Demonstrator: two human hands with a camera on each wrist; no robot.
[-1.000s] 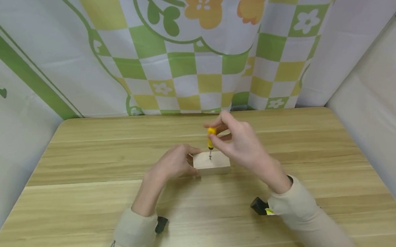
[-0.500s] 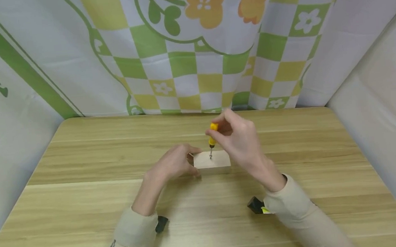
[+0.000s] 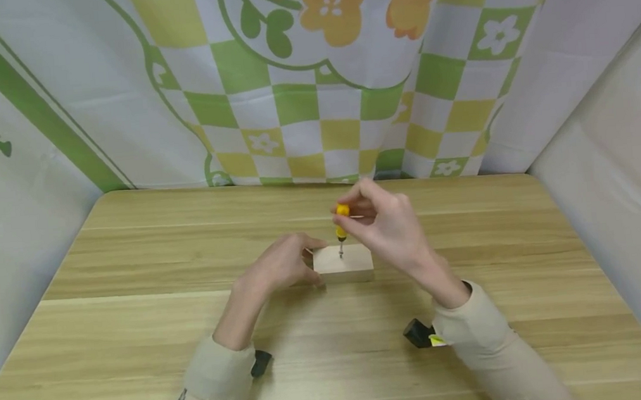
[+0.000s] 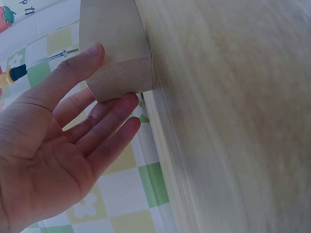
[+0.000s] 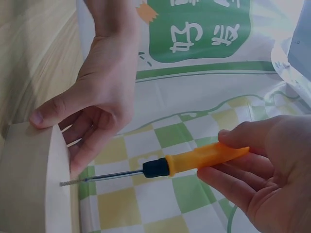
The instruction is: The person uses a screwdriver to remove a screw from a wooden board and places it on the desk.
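A pale wooden block [image 3: 332, 264] lies on the table, its left end gripped between the thumb and fingers of my left hand [image 3: 280, 264]. From the block's top face stands a screw [image 5: 73, 182], much of its threaded shank showing. My right hand [image 3: 391, 225] pinches the yellow handle of a screwdriver [image 5: 194, 159] between thumb and fingertips. The screwdriver has a black collar and a thin metal shaft, whose tip meets the screw head. In the left wrist view the thumb [image 4: 77, 65] lies along one face of the block and the fingers support its end.
The wood-grain table [image 3: 138, 343] spreads around the block. A green, yellow and white checked curtain [image 3: 295, 107] hangs at the table's back edge, with pale walls on both sides. Black wrist devices [image 3: 418, 333] stick out from the sleeves.
My right hand and the screwdriver handle shift slightly right, then back left, with the fingers changing position on the handle. The left hand and block stay put.
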